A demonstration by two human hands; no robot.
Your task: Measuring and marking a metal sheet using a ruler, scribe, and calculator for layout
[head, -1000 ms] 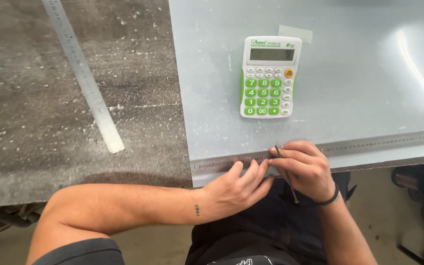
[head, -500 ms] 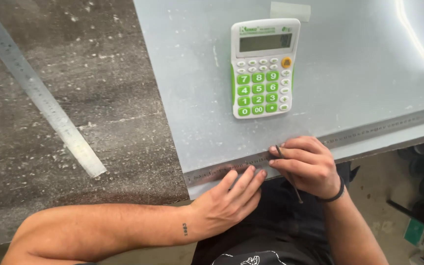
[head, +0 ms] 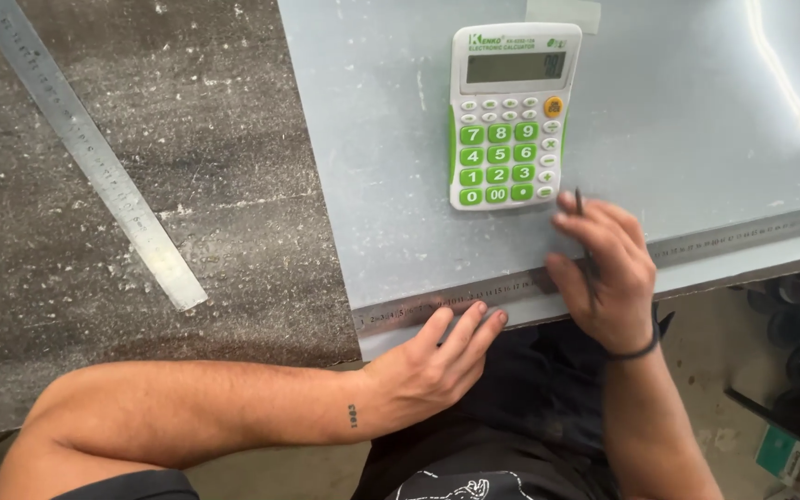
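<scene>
A long steel ruler (head: 743,236) lies along the near edge of a grey metal sheet (head: 381,185). My left hand (head: 437,356) rests flat at the sheet's front edge, its fingertips on the ruler's left end. My right hand (head: 604,268) is over the ruler further right and holds a thin dark pen (head: 585,245) that points away from me. Just beyond that hand a white calculator (head: 511,116) with green keys lies on the sheet.
A second steel ruler (head: 85,148) lies diagonally on the dark, dusty bench top (head: 187,231) to the left. A piece of pale tape (head: 562,11) is stuck on the sheet behind the calculator. The floor and some dark items show at the lower right.
My right hand has lifted from the sheet's edge and moved up towards the calculator with the pen. My left hand stays on the ruler. The camera has shifted closer and to the right.
</scene>
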